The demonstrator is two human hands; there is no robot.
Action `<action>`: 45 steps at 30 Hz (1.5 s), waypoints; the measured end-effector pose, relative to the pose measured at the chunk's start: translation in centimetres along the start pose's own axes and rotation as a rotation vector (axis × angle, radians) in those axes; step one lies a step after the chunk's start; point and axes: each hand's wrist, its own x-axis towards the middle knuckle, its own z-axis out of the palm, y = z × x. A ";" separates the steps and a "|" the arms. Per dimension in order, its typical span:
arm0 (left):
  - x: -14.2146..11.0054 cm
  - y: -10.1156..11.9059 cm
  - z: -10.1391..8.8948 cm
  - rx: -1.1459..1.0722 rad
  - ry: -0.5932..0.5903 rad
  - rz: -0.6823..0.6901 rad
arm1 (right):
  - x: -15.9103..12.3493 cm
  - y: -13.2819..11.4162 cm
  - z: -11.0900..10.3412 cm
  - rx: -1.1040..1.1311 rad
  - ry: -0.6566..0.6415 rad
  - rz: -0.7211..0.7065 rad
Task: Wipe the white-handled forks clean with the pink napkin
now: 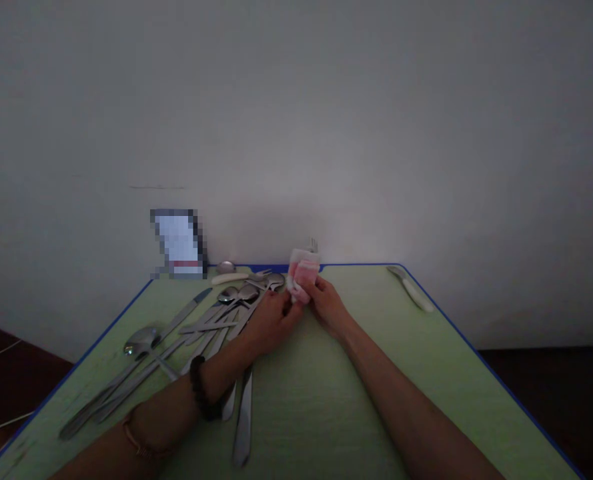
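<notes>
A pink and white cloth is wrapped around a fork, just above the table's far edge. Only the fork's tines stick out over the top of the cloth. My right hand is closed on the cloth, thumb and fingers pressing it around the fork. Fingers curled, my left hand grips at the lower end of the wrapped fork, whose handle is hidden by the hands. Left of and beneath my left forearm lies a loose pile of metal spoons, knives and other cutlery.
On the right of the green table lies a white-handled knife or fork. A large serving spoon rests at the left, and a white-handled fork farther back. A blurred-out screen stands against the wall.
</notes>
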 end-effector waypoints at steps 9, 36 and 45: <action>0.0 0.1 -0.1 -0.022 -0.010 0.027 | 0.0 0.2 0.0 0.042 0.003 -0.006; 0.0 -0.1 0.2 -0.030 0.011 0.077 | -0.6 -1.5 1.0 0.278 0.042 0.133; 0.0 0.1 0.0 -0.057 0.015 0.067 | -0.6 -1.5 1.0 0.281 0.035 0.122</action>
